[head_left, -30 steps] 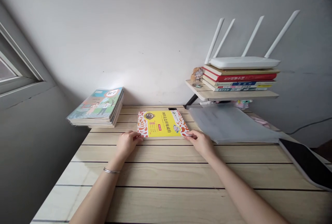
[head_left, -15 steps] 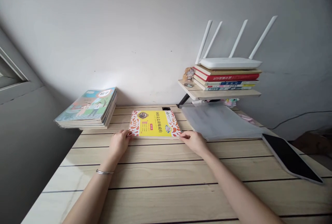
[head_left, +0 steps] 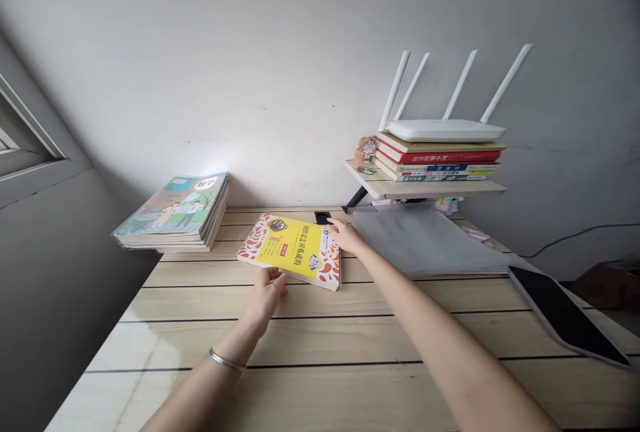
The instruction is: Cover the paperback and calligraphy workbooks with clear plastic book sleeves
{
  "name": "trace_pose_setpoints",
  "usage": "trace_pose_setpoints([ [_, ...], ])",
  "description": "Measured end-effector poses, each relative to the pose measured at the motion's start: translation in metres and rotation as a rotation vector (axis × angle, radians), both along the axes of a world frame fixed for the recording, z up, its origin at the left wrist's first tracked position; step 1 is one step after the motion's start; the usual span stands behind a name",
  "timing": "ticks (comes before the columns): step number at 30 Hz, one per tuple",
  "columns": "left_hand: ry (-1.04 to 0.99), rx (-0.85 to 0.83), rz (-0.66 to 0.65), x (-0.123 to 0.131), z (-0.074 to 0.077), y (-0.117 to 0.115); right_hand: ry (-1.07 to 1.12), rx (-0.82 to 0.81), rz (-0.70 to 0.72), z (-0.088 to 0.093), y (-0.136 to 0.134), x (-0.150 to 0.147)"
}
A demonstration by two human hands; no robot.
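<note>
A yellow paperback book point(head_left: 287, 249) with orange-and-white patterned ends lies turned at an angle over the wooden desk, its cover facing up. At its near long edge, my left hand point(head_left: 267, 295) has its fingers curled in and closed on the rim; a silver bangle circles that wrist. Closed at the far right corner of the book, my right hand point(head_left: 346, 235) partly covers that corner. Just beyond those fingertips is a small black square fitting point(head_left: 322, 217) in the desktop.
On the left rests a stack of books point(head_left: 173, 212). To the right are a translucent folder point(head_left: 425, 245) and a dark-screened tablet point(head_left: 565, 312). Behind them, a raised shelf point(head_left: 430, 189) bears stacked books point(head_left: 443, 157) and a white router point(head_left: 445, 129) with upright antennas.
The book has turned clockwise and its right end has come nearer. My left hand moved from the near left corner rightward along the near edge; my right hand moved to the far right corner.
</note>
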State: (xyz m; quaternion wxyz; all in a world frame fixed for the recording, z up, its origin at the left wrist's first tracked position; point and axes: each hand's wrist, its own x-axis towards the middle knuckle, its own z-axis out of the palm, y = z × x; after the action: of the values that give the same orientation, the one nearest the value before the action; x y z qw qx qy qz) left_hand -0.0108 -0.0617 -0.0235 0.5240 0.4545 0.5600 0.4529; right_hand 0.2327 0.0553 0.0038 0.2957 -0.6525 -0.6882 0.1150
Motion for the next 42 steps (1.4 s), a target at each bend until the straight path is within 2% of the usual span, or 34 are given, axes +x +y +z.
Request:
trace_pose_setpoints([
  [3,-0.053,0.044,-0.009,0.014,-0.009,-0.013,-0.064,-0.059,-0.014,-0.004,0.008,-0.004],
  [7,-0.149,0.126,-0.055,0.011,-0.018,-0.015,-0.13,-0.132,-0.056,-0.002,-0.008,-0.003],
  [10,-0.22,0.12,-0.03,-0.001,-0.011,0.001,-0.178,-0.196,-0.073,0.003,-0.033,-0.001],
  [13,-0.287,0.037,0.042,-0.012,0.007,0.024,-0.2,-0.26,-0.061,0.004,-0.06,-0.001],
  [16,-0.31,-0.028,0.003,-0.016,0.021,0.046,-0.189,-0.29,-0.072,0.002,-0.081,-0.002],
  [18,-0.277,-0.029,-0.027,-0.016,0.025,0.055,-0.177,-0.283,-0.097,-0.001,-0.088,-0.003],
  [21,-0.226,0.0,-0.06,-0.015,0.023,0.058,-0.129,-0.257,-0.13,-0.007,-0.093,-0.004],
  [25,-0.209,0.065,-0.199,-0.022,0.017,0.042,-0.005,-0.213,-0.154,-0.016,-0.094,-0.005],
  [28,-0.064,0.143,-0.288,-0.029,0.011,0.025,0.04,-0.204,-0.147,-0.021,-0.093,-0.003],
  [30,0.096,0.283,-0.329,-0.033,0.007,0.015,0.062,-0.18,-0.139,-0.023,-0.092,-0.001],
  [33,0.447,0.547,-0.345,-0.035,0.005,0.006,0.064,0.052,-0.117,-0.022,-0.096,-0.002],
  [35,0.688,0.732,-0.321,-0.034,0.007,0.003,0.035,0.284,-0.03,-0.017,-0.104,-0.011],
  [37,0.833,0.88,-0.305,-0.031,0.007,0.004,-0.005,0.421,0.129,-0.012,-0.117,-0.029],
  [39,0.881,0.975,-0.304,-0.03,0.005,0.006,-0.059,0.442,0.272,-0.008,-0.129,-0.051],
  [42,0.927,1.05,-0.298,-0.03,0.001,0.007,-0.205,0.442,0.371,-0.01,-0.14,-0.082],
])
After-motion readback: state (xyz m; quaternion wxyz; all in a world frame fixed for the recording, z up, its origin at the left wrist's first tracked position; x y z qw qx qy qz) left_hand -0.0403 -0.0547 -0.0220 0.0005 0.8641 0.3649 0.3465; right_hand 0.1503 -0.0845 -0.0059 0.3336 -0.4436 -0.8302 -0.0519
